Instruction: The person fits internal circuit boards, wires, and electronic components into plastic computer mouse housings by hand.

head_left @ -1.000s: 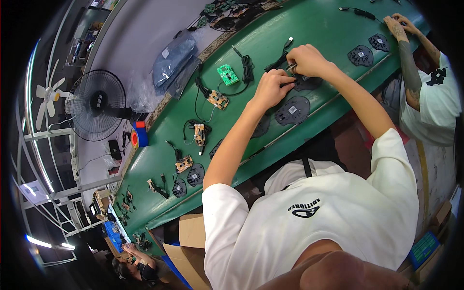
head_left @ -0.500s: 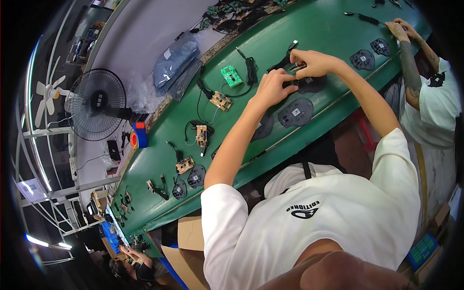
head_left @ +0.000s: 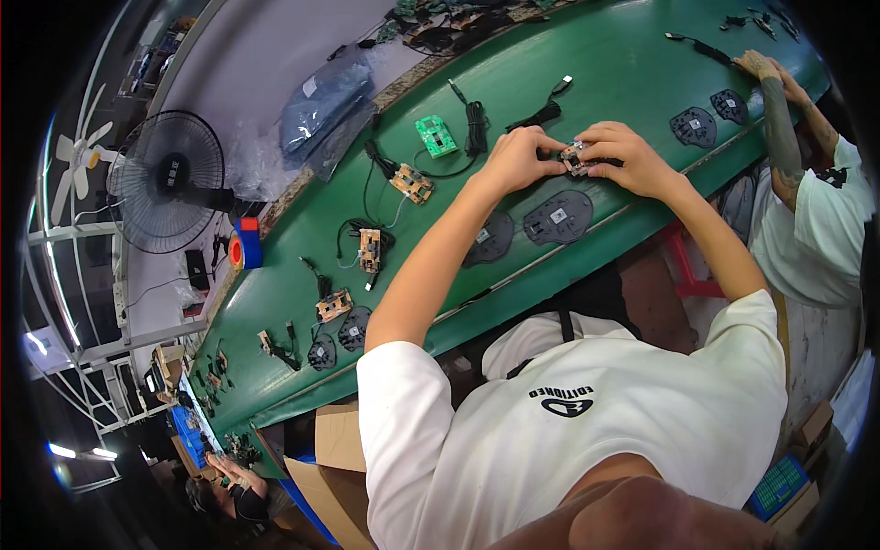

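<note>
Grips small brown-and-black circuit board (head_left: 575, 160) between closed fingers of left hand (head_left: 521, 159) and right hand (head_left: 631, 159). Shows flat, rounded black plate (head_left: 557, 218) bodyward of fingers, bundled black cable (head_left: 539, 115) beyond them.

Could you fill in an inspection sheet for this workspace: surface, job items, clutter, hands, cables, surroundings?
Surface: green bench top, boards and plates spread along it.
Job items: small circuit board in hand; dark rounded plates nearby.
Clutter: heap of boards and wires at the far edge; bluish plastic bag.
Hands: left hand and right hand both grip the small circuit board.
Cables: black bundled cable beside a green board.
Surroundings: black fan at left; co-worker at right.
</note>
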`<state>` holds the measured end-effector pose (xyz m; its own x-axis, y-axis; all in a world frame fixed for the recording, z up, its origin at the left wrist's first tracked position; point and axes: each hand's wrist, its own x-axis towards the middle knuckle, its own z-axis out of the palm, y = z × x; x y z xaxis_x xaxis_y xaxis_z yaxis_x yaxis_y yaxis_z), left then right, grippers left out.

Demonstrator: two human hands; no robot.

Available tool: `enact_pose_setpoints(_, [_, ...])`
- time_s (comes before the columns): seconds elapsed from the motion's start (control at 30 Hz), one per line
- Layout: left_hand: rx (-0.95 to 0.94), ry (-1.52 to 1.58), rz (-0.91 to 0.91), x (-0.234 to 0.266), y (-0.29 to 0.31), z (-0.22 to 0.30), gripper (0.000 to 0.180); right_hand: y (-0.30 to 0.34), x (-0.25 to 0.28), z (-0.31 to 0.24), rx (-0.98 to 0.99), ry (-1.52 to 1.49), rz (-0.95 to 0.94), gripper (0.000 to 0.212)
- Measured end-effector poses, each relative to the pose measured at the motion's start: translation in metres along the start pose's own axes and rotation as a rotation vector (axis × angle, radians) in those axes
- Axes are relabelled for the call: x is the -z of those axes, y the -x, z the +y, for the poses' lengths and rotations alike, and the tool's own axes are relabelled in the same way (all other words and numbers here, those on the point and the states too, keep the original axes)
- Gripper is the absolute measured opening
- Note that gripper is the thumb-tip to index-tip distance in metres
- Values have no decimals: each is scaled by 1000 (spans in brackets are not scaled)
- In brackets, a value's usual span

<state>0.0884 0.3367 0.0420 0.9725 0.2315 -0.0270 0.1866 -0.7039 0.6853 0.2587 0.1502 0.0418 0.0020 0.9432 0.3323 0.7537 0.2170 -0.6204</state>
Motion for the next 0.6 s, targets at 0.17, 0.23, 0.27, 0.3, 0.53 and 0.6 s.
enact_pose_setpoints(0.17, [37, 26, -9, 1, -1, 1, 39, 4, -5, 6, 120, 138, 33, 23])
enact_pose_setpoints(0.23, [43, 23, -4, 1, -2, 0, 39, 1, -7, 7, 110, 128, 54, 23])
enact_pose_setpoints(0.27, [46, 20, 0, 1, -3, -1, 39, 0, -8, 6, 98, 119, 76, 23])
enact_pose_setpoints(0.3, [48, 19, -1, 0, -3, -2, 39, 0, -8, 5, 98, 116, 77, 23])
enact_pose_setpoints(0.53, [45, 43, -11, -3, -5, -6, 41, 1, 6, 1, 36, 175, -52, 25])
enact_pose_setpoints(0.6, [38, 32, -3, -3, -5, -8, 42, -1, 5, 0, 34, 173, -73, 29])
